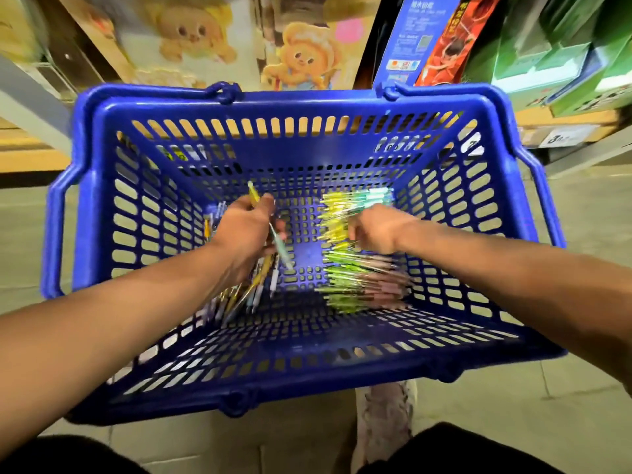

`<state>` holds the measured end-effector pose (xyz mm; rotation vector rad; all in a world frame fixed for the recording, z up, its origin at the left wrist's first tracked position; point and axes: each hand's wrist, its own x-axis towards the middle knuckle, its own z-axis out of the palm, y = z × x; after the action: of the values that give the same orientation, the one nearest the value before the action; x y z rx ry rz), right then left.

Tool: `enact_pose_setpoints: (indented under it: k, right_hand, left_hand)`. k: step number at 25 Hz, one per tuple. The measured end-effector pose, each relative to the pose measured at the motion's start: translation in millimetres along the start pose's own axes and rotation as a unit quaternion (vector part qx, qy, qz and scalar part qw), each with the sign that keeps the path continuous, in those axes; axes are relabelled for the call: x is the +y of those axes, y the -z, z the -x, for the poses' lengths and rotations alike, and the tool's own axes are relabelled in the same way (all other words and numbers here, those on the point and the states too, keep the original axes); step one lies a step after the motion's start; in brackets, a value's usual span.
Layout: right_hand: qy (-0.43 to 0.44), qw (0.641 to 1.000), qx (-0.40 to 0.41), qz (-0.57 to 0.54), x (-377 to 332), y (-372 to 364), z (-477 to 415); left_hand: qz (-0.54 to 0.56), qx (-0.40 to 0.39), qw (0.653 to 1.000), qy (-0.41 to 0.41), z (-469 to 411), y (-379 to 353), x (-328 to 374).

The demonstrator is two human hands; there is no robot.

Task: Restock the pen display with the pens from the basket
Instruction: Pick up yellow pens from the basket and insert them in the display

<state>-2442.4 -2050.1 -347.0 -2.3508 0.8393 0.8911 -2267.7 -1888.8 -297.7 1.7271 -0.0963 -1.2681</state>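
A blue plastic basket (102, 213) sits on the floor below me with both my hands inside it. My left hand (244, 230) grips a yellow and teal pen (273, 234) that sticks up past my fingers. Under that hand lies a loose pile of mixed pens (253, 292). My right hand (376, 229) reaches into a row of yellow-green pens (355, 268) along the right side of the basket floor; its fingers curl among them, but blur hides whether they hold one. The pen display is not in view.
Shelves stand behind the basket: cartoon-bear packages (301, 56) at the back centre, a blue box (407, 39) and green boxes (554, 53) at the right. A price tag (564, 136) hangs on the right shelf edge. My knees (478, 453) are at the bottom.
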Motion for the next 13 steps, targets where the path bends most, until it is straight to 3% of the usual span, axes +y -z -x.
enact_pose_setpoints:
  k: [3, 7, 10, 13]
  right_hand:
    - [0.026, 0.976, 0.008, 0.215, 9, -18, 1]
    - [0.065, 0.940, 0.020, 0.334, 8, -27, -2]
    - [0.054, 0.950, 0.017, 0.307, 4, -22, -1]
    - [0.035, 0.990, 0.060, 0.120, -9, -1, 6]
  left_hand:
    - [-0.033, -0.043, 0.999, -0.006, 2, 7, 3]
    - [-0.013, -0.095, 0.995, 0.014, 10, 10, 3]
    - [0.003, -0.094, 0.994, 0.047, 11, 9, 1]
    - [-0.014, -0.056, 0.998, 0.033, 4, 8, -1]
